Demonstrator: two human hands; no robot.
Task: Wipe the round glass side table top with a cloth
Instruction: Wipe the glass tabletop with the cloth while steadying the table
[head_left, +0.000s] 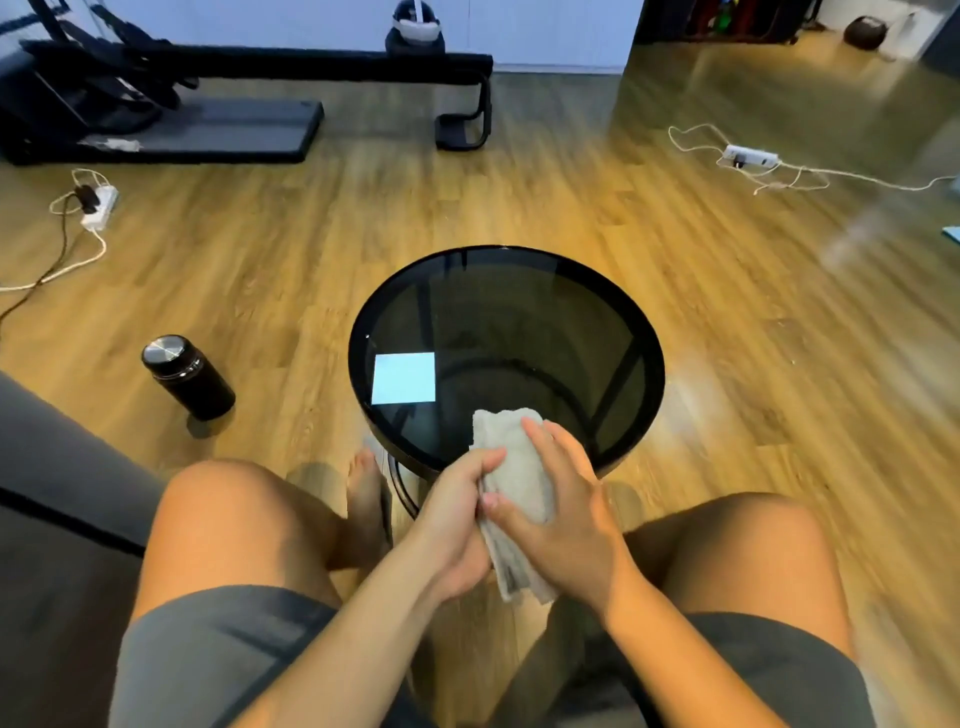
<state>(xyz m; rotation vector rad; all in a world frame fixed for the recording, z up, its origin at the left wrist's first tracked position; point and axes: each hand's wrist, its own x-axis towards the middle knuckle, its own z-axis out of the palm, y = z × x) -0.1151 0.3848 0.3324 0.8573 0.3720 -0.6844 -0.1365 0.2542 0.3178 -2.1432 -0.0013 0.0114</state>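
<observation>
The round side table (519, 312) with a dark glass top and black rim stands on the wooden floor just beyond my knees. A folded grey cloth (511, 457) is held between both hands over the table's near edge, its upper end above the glass. My left hand (457, 525) grips the cloth from the left side. My right hand (561, 509) lies over it from the right, fingers spread across the fabric. Whether the cloth touches the glass is unclear. A pale square reflection (404, 378) shows on the left of the glass.
A black metal flask (187, 376) stands on the floor left of the table. Power strips with cables lie at the left (96, 205) and right (750, 156). A black bench (332, 65) and a mat are at the back. A grey sofa edge (57, 467) is on my left.
</observation>
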